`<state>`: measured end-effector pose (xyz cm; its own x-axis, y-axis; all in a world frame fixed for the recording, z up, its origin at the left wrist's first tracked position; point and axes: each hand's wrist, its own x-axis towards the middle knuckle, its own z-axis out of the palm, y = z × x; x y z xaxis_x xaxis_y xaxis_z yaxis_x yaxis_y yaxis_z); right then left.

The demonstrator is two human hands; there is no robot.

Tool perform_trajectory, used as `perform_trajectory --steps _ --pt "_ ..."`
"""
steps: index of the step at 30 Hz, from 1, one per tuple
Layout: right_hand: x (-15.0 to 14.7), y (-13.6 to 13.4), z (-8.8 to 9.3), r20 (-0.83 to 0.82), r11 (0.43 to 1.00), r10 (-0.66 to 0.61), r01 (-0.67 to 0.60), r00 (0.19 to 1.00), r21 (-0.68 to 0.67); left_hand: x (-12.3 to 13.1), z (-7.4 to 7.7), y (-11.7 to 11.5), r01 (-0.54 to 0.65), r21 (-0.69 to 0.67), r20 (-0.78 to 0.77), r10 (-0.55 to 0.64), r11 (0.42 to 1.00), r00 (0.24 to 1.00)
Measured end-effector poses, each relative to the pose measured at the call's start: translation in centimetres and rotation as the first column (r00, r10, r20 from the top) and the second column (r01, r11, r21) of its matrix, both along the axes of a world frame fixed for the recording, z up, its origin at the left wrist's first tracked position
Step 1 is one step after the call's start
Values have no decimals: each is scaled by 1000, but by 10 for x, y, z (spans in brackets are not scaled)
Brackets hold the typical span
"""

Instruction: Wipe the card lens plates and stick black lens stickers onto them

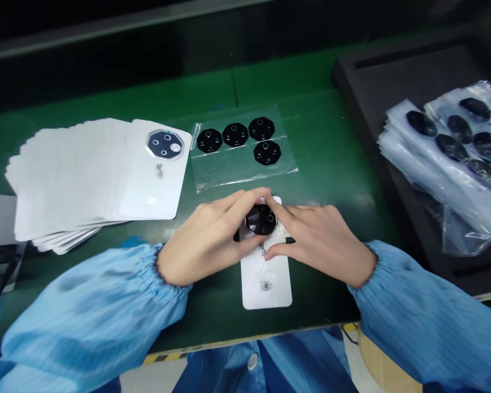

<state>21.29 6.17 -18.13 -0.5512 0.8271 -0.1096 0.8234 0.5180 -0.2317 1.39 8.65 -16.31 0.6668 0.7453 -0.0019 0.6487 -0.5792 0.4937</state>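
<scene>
A white phone back cover (267,284) lies on the green table in front of me. A black octagonal camera lens piece (261,219) sits at its upper end. My left hand (207,240) pinches the piece from the left with thumb and forefinger. My right hand (317,237) pinches it from the right, with the forefinger on top and the thumb lower on the cover. Both hands are closed round the piece. Blue sleeves cover both arms.
A fanned stack of white covers (77,180) lies at the left; the top one shows a fitted camera piece (165,144). A clear film sheet (245,158) behind my hands carries several black lens pieces. A black tray (409,82) at the right holds bagged pieces (454,147).
</scene>
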Motion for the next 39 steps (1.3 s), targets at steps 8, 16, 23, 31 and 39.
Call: perform_trajectory --steps 8,16,23,31,39 --pt "-3 -7 6 86 982 -188 185 978 44 20 17 9 95 6 -194 -92 995 977" --pt "15 5 6 13 992 -14 16 1000 -125 19 16 -1 -1 -7 -194 0 1000 981" --pt "15 7 9 -10 987 7 -9 1000 -158 22 18 8 114 -96 -161 -129 989 978" --pt "17 10 9 13 984 9 -6 1000 -181 37 38 43 36 -384 -282 -155 923 947" --pt "17 11 7 3 987 14 -13 1000 -162 42 38 59 -109 -592 -285 -81 799 955"
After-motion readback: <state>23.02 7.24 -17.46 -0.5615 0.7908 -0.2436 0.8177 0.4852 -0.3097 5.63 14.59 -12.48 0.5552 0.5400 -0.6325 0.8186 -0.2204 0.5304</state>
